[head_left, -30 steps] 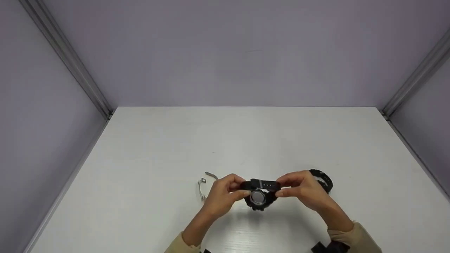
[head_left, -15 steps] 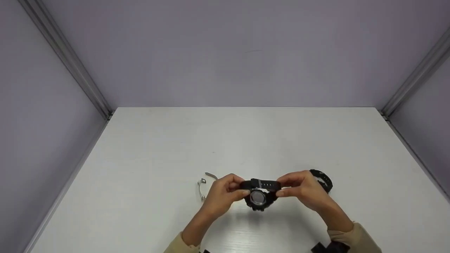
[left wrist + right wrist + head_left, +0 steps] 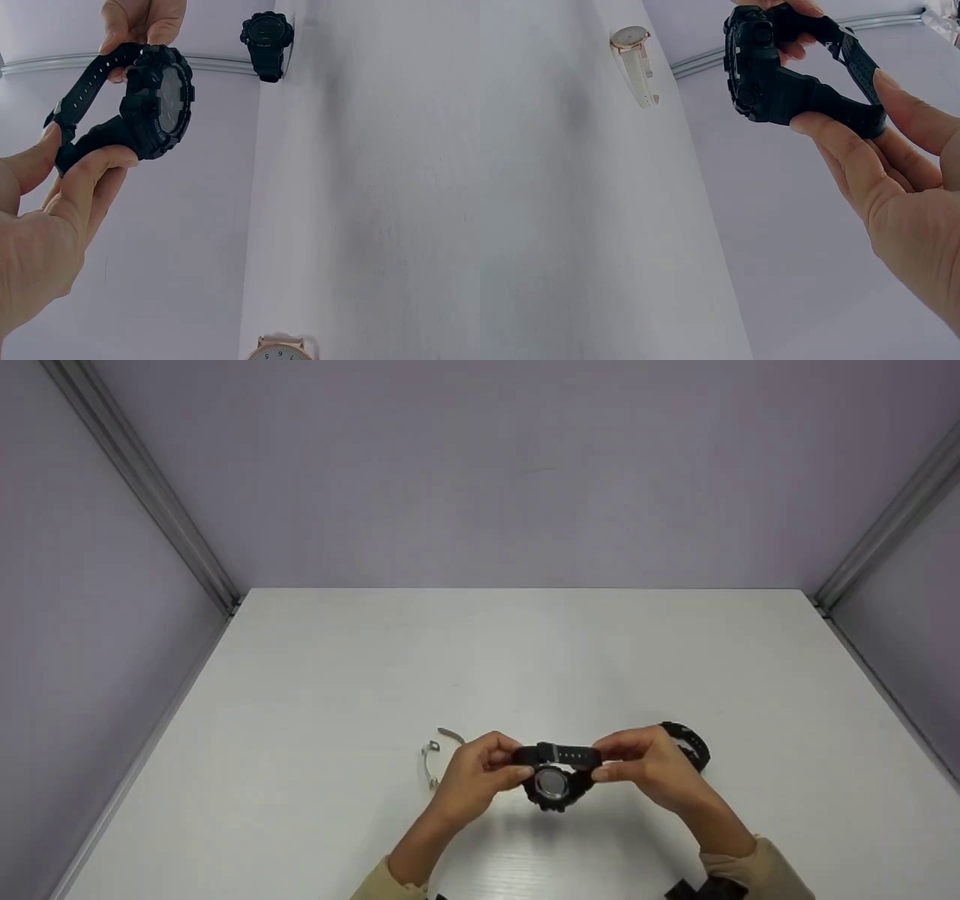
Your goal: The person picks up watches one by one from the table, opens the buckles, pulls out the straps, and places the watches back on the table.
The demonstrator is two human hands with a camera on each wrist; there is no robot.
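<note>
Black watch under two-hand handling
Left hand (image 3: 471,780) and right hand (image 3: 651,769) are pinching the black watch (image 3: 555,774), strap looped and apparently buckled; a second black watch (image 3: 691,742) is lying at 2 o'clock untouched.

Black watch (image 3: 555,780), white table (image 3: 480,660)

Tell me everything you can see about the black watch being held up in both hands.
The black watch is a chunky digital-style piece with a round, ridged case, a greyish face and a perforated strap that looks like matte rubber or resin. The strap is closed into a loop. It is held above the white table, face toward the person, the left hand pinching one side of the strap and the right hand the other.
</note>
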